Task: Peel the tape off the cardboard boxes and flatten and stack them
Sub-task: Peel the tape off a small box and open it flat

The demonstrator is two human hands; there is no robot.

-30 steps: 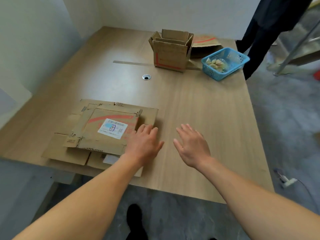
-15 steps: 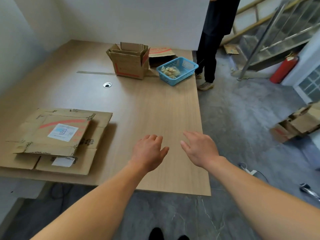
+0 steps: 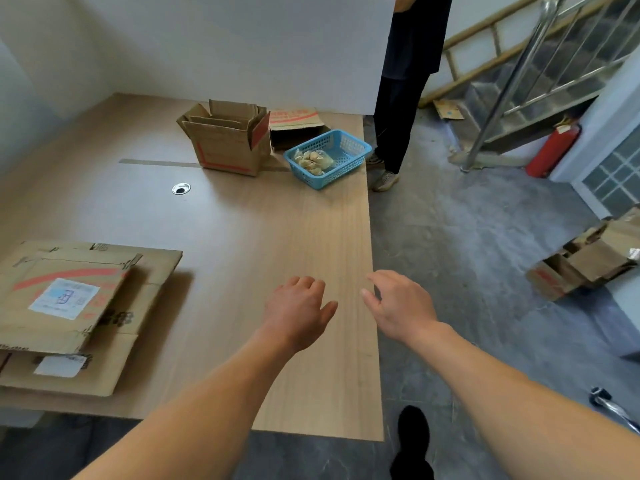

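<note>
Two, maybe three flats in your stack (image 3: 69,306) near-left | left hand (image 3: 298,313) and right hand (image 3: 401,306) loose, empty, over the table (image 3: 242,237) | upright box (image 3: 225,143) far side plus floor boxes (image 3: 585,261) still to do.

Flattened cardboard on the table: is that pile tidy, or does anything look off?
Slightly off. The flattened cardboard pile is askew: its top sheet lies turned against the sheets below, so the edges do not line up. At the far end of the table an open box stands, not yet flattened.
</note>
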